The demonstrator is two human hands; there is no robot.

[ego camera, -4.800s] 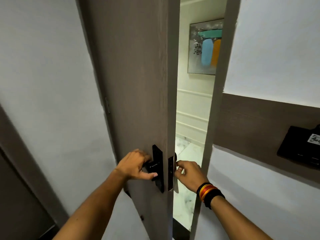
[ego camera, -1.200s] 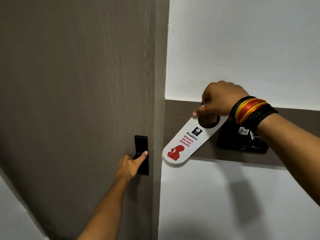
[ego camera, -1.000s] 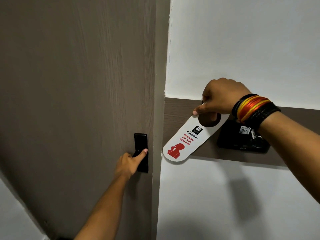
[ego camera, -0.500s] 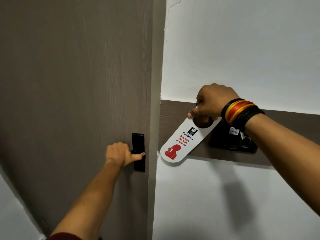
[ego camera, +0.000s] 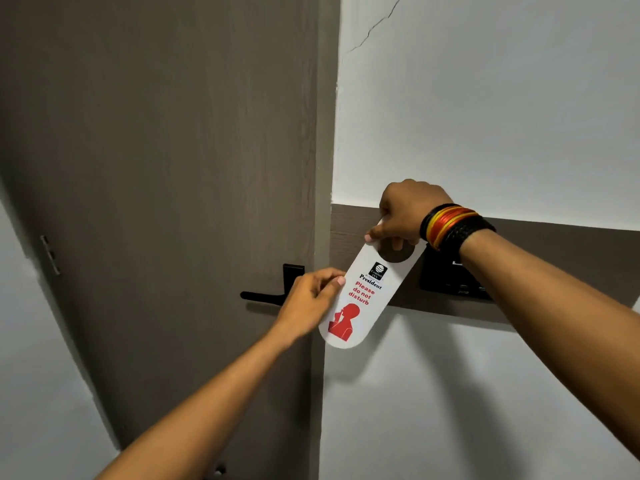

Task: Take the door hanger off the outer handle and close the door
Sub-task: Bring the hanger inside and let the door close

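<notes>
The grey-brown door [ego camera: 166, 188] stands flush in its frame, with no gap showing. Its black lever handle [ego camera: 263, 295] is bare. A white door hanger [ego camera: 367, 299] with red "Please do not disturb" print and a red figure hangs tilted in front of the wall, to the right of the door. My right hand [ego camera: 407, 213], with coloured bangles on the wrist, pinches the hanger's top by the round hole. My left hand [ego camera: 311, 299] pinches the hanger's left edge near the middle, just right of the handle.
A black card holder [ego camera: 450, 282] is mounted on a dark wood band [ego camera: 561, 268] across the white wall, partly behind my right wrist. A door hinge [ego camera: 51, 254] shows at the left. A crack runs up the wall near the frame.
The door went from ajar to flush in its frame. In the last half second my left hand let go of the lever handle and moved right onto the hanger's edge. My right hand kept hold of it.
</notes>
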